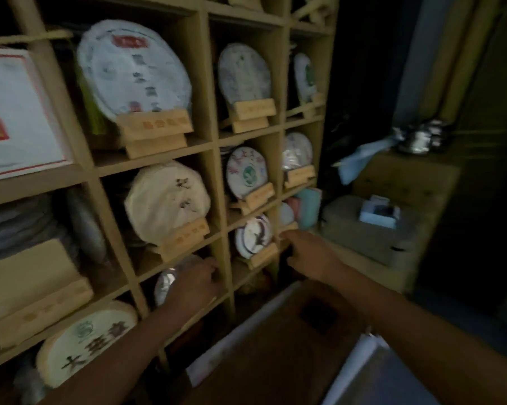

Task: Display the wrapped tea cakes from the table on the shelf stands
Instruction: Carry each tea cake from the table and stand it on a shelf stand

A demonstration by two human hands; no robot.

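Reaching into shelf (217, 176): left hand (195, 280) on tea cake (166, 283), grip unclear; right hand (310, 254) beside, fingers loosely curled, empty.

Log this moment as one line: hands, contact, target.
left hand: in lower cubby, on wrapped tea cake, grip unclear | right hand: empty, reaching toward wooden shelf | stage: placing

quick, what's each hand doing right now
Left hand: reaching into a lower cubby at a wrapped tea cake; grip cannot be told.
Right hand: fingers loose, holding nothing.
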